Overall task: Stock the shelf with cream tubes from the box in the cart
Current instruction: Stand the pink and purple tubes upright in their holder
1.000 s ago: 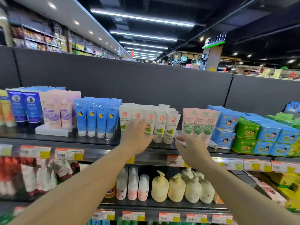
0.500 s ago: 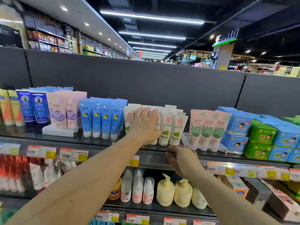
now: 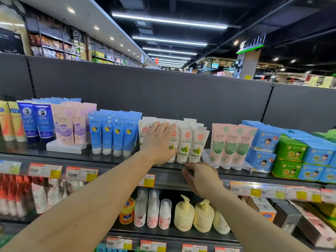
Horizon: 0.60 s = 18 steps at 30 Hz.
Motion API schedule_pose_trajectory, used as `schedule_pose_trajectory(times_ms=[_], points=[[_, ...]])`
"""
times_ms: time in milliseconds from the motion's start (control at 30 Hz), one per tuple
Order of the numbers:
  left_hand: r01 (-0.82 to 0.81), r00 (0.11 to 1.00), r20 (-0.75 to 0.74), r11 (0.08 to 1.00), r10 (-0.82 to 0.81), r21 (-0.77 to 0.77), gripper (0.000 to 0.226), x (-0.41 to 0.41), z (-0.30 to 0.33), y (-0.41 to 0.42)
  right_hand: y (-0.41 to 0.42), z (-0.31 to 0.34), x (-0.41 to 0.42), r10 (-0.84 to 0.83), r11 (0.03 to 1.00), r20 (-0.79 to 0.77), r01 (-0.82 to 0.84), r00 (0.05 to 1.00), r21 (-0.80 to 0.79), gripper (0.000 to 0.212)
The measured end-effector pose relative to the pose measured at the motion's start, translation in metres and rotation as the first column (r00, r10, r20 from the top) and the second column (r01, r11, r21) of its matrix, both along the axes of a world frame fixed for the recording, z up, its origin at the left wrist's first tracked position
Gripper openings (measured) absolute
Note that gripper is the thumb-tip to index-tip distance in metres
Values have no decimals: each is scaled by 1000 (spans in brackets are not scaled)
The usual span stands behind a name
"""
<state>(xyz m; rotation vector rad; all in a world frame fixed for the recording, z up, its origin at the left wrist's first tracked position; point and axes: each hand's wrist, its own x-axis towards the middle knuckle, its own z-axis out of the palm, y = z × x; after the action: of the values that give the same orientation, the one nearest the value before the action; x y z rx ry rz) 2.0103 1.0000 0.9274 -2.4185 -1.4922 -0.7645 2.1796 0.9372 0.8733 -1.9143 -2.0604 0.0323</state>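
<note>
Several white cream tubes [image 3: 190, 142] with red seals and green leaves stand in rows on the top shelf [image 3: 116, 161]. My left hand [image 3: 158, 142] lies flat against the front tubes at the left of that group, fingers straight, thumb at the lower right. My right hand [image 3: 201, 179] rests on the shelf's front rail just below the tubes, fingers curled loosely over the edge, holding nothing. The cart and the box are out of view.
Blue tubes [image 3: 114, 135] stand left of the white ones, pink-green tubes [image 3: 231, 144] on a clear riser to the right, then blue and green boxes [image 3: 291, 151]. Pump bottles [image 3: 192, 213] fill the shelf below. Price tags [image 3: 81, 173] line the rail.
My right hand dropped from beside the pink-green tubes down to the shelf rail. My left hand stayed on the white tubes, spreading flatter across them. The view shifted slightly left.
</note>
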Motion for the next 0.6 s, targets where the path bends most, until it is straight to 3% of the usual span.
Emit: schedule_pose_trajectory(times_ms=[600], points=[[-72,996,-65,991,65,-112,87,2,9,-6,-13,18,16,-41,998,-80,45,996,49,35]])
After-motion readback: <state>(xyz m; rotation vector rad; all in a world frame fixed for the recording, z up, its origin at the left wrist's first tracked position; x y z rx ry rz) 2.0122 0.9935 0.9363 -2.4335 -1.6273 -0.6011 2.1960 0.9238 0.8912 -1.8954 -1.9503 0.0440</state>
